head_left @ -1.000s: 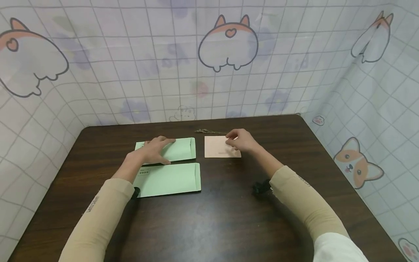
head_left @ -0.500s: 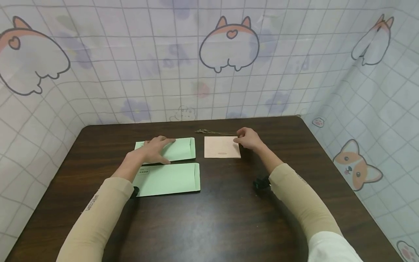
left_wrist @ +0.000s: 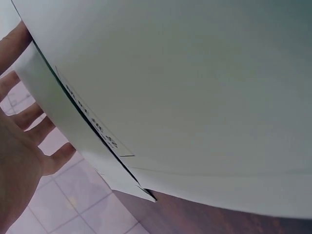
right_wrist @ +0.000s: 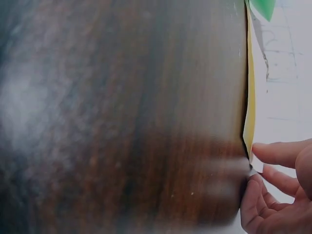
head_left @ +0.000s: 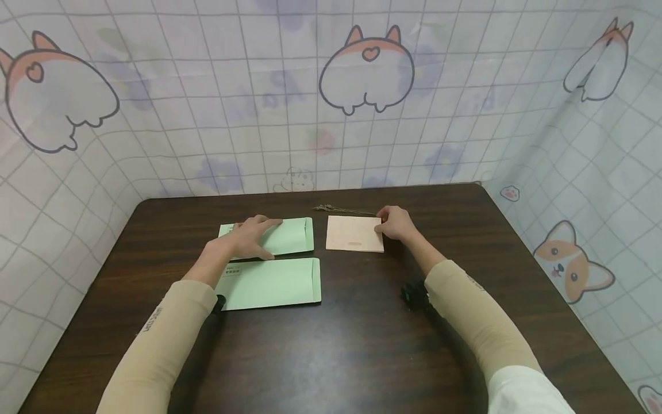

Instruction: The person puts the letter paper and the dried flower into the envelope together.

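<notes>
Pink card [head_left: 354,233] — right hand [head_left: 395,224] pinching its edge.

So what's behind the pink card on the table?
A dried sprig lies just behind the pink card, toward the wall. Its right end runs toward the right hand, which covers the card's corner.

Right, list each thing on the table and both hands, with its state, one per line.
Far green envelope: flat, under the left hand.
Near green envelope: flat, untouched.
Pink card: flat, right edge pinched.
Dried sprig: lying behind the card.
Left hand: flat, pressing.
Right hand: pinching the card's edge.
</notes>
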Tool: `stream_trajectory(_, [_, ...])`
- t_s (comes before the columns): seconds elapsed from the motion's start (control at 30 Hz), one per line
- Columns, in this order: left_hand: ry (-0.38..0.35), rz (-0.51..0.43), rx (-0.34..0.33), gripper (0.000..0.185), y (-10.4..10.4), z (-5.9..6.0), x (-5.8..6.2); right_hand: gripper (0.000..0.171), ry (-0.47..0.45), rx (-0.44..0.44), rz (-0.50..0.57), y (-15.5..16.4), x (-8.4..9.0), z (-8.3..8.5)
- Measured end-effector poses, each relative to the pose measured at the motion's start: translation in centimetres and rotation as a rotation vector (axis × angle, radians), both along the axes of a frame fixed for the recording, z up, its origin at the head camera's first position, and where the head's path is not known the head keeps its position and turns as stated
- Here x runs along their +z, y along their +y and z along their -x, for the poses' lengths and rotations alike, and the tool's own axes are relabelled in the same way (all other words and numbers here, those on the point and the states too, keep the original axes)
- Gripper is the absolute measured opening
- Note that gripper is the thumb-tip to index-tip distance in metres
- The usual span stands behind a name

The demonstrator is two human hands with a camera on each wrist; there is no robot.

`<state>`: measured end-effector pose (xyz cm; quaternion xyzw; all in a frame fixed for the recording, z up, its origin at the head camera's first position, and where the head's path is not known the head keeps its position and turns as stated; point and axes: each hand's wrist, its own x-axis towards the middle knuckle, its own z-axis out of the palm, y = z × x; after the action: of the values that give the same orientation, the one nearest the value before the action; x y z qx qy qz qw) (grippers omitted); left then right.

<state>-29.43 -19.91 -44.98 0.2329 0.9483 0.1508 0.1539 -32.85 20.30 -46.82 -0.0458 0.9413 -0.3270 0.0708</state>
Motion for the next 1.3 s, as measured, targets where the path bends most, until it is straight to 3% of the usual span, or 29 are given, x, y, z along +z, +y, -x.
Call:
stream_trajectory(0.57, [0.016,-0.016,-0.014,0.093,0.2,-0.4,-0.3,0.022,0.051,-0.057,0.076,0.4,-0.1,-1.0])
stream_trajectory(0.93, [0.018,-0.011,-0.001,0.094,0.2,-0.3,-0.2,0.022,0.099,-0.13,0.327,0.2,0.2,-1.2])
stream_trajectory(1.1, [0.021,-0.013,0.001,0.093,0.0,-0.3,-0.1,0.025,0.065,-0.168,0.454,0.1,0.7,-1.3])
stream_trajectory(1.3, [0.023,-0.018,0.002,0.092,-0.1,-0.3,0.0,0.025,0.055,-0.189,0.51,-0.2,1.1,-1.3])
